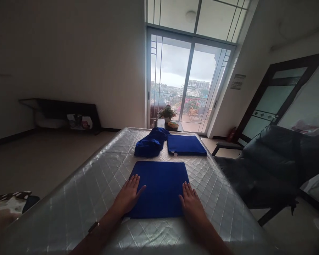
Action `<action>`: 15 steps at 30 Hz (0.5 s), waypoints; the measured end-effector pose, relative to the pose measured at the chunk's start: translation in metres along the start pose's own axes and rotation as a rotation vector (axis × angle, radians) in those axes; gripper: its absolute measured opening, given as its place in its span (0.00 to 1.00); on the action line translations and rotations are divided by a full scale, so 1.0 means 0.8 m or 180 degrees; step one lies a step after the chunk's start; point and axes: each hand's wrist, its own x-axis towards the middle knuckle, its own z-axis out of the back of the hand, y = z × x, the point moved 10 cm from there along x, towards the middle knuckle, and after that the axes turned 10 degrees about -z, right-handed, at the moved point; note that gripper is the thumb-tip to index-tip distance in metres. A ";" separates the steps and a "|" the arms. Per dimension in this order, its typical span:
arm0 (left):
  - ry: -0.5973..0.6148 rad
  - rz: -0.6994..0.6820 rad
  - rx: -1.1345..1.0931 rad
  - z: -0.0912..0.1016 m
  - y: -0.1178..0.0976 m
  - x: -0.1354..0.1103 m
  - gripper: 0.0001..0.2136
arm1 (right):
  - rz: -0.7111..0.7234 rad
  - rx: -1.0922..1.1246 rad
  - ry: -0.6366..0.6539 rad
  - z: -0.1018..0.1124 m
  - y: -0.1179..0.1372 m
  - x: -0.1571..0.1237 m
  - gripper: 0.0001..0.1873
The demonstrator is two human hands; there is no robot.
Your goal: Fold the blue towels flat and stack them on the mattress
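Observation:
A flat blue square of folded cloth [159,189] lies right before me on the silver quilted surface. My left hand [129,194] rests on its left edge, palm down with the fingers stretched out and the thumb apart. On the right edge lies my right hand [190,200], also flat with fingers extended. Farther off, a second blue folded square [186,144] with a small white tag at its near edge sits on the right. Beside it on the left is a crumpled heap of blue cloth [151,142].
The silver quilted cover [95,184] spreads over the table under the cloths. A black armchair [266,166] stands close on the right. Behind the far edge are a potted plant [168,112] and a sliding glass door [186,78]. A dark low frame [69,113] leans by the left wall.

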 end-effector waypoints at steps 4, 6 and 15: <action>0.0033 -0.0188 0.0039 -0.002 0.001 0.002 0.32 | -0.0094 0.0036 0.0196 -0.013 -0.004 -0.015 0.33; 0.0052 -0.0186 0.0030 0.002 0.000 0.004 0.31 | -0.0107 0.0071 0.0192 -0.012 -0.003 -0.017 0.33; 0.0488 -0.1236 -0.0561 -0.016 -0.199 0.021 0.33 | -0.0035 0.0174 0.0128 -0.019 -0.005 -0.014 0.32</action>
